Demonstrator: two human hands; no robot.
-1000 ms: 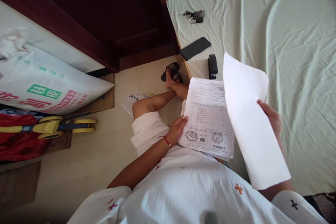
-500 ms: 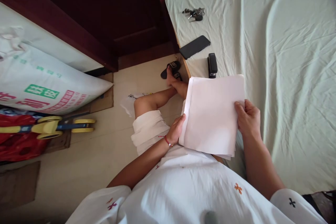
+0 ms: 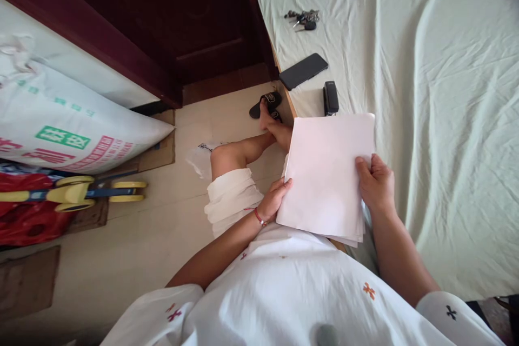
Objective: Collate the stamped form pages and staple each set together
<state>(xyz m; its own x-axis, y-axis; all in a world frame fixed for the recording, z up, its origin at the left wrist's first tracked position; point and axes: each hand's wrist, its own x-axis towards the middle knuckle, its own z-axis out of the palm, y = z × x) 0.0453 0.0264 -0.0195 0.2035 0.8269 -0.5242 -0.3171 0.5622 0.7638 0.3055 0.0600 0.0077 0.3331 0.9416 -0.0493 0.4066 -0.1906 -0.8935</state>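
Note:
A stack of white paper sheets (image 3: 326,173) rests over my lap at the bed's edge, blank side up. My left hand (image 3: 275,201) grips its lower left edge, thumb on top; a red string circles that wrist. My right hand (image 3: 375,184) holds the right edge, fingers curled over the top sheet. A black stapler (image 3: 331,98) lies on the sheet just beyond the stack. A black phone (image 3: 303,71) and a bunch of keys (image 3: 303,18) lie farther up the bed.
The pale green bed sheet (image 3: 446,119) fills the right side. A dark wooden door (image 3: 182,21) stands ahead. On the floor at left are a large printed sack (image 3: 68,124), a yellow scooter (image 3: 77,193) and red bags. My foot wears a black sandal (image 3: 265,105).
My right hand brought the lifted sheet down onto the stack, covering the printed page with stamps. Both hands now hold the stack's edges.

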